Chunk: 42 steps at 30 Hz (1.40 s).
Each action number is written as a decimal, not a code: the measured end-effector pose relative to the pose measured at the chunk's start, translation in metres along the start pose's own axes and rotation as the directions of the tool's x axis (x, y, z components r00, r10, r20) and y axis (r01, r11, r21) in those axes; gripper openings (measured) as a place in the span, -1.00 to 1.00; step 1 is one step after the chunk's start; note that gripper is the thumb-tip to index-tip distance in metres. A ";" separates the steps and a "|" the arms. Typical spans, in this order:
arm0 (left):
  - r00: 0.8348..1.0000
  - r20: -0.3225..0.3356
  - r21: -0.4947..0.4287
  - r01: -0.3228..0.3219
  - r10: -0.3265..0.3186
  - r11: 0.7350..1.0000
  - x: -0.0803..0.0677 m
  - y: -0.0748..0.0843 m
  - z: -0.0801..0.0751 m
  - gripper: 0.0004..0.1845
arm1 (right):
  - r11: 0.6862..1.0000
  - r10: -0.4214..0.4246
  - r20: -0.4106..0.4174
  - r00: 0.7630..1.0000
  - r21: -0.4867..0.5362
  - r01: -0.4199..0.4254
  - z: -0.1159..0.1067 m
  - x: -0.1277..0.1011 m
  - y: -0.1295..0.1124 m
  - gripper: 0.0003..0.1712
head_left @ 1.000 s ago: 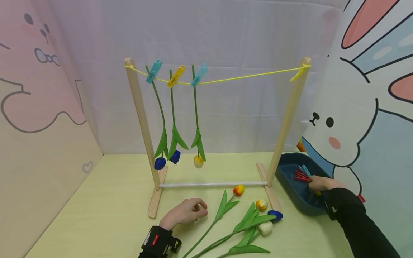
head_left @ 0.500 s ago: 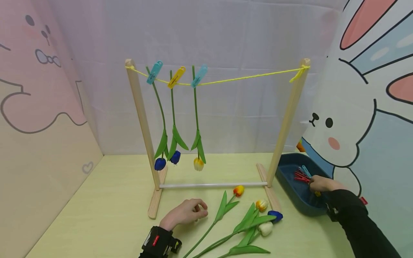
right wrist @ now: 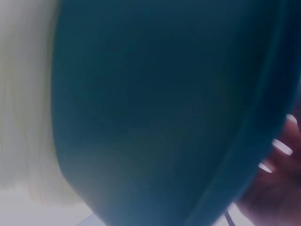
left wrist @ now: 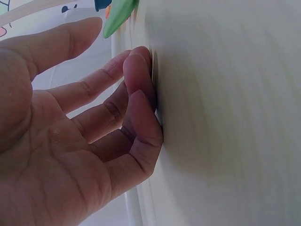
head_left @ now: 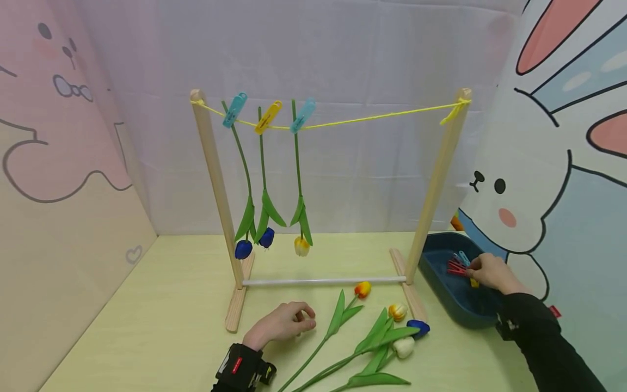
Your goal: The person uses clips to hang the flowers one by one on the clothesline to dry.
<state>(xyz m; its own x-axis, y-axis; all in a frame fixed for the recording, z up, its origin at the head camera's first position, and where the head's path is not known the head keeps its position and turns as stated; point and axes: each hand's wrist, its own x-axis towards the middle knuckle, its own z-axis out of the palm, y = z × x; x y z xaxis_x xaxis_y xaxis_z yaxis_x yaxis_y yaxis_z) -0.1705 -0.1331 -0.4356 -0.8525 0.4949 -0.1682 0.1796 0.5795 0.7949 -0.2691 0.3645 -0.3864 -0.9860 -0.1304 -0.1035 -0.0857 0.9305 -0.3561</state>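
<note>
In the head view, my right hand (head_left: 492, 271) is over the dark blue bin (head_left: 441, 294), fingertips at the red clothespins (head_left: 456, 267). Beside them lie a light blue clothespin (head_left: 463, 258) and a yellow one (head_left: 474, 282). I cannot tell whether the fingers pinch one; the bin wall (right wrist: 155, 113) covers most of the right wrist view. My left hand (head_left: 284, 322) rests on the table, fingers loosely bent and holding nothing. Right of it lie artificial tulips: an orange-red one (head_left: 362, 289), a yellow-white one (head_left: 397, 311), a blue one (head_left: 418, 328) and a white one (head_left: 404, 347).
A wooden frame (head_left: 443, 174) carries a yellow string (head_left: 367, 117). Three tulips hang upside down at its left, pinned by a blue clothespin (head_left: 235, 110), a yellow clothespin (head_left: 268, 117) and a light blue clothespin (head_left: 302, 115). A white rod (head_left: 323, 282) joins the feet.
My right hand has lifted slightly within the bin, and more of the yellow clothespin shows below it. The left hand and the tulips on the table have stayed put.
</note>
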 end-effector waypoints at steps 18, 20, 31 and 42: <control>1.000 -0.011 0.028 0.005 -0.005 1.000 0.001 -0.002 -0.001 -0.71 | 0.749 0.049 -0.528 0.848 0.581 0.318 0.022 -0.040 -0.073 -0.58; 1.000 -0.007 0.029 0.008 -0.007 1.000 0.001 -0.002 -0.001 -0.71 | 0.631 0.053 -0.514 0.856 0.682 0.371 0.026 -0.043 -0.084 -0.59; 1.000 0.006 0.124 0.020 -0.021 0.992 0.002 0.007 0.006 -0.79 | 0.295 -0.065 -0.511 0.857 0.811 0.506 0.042 -0.044 -0.122 -0.80; 0.999 -0.017 0.218 0.043 -0.040 0.975 0.000 0.012 0.013 -0.74 | 0.277 0.003 -0.510 0.860 0.827 0.489 0.040 -0.044 -0.131 -0.66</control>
<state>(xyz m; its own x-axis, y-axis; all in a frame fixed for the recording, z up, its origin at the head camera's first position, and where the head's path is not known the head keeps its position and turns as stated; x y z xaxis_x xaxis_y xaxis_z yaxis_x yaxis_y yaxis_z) -0.1622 -0.1179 -0.4339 -0.8671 0.4603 -0.1902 0.2454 0.7271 0.6412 -0.2092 0.2346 -0.3723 -0.9214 0.0649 0.3833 -0.3879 -0.0888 -0.9174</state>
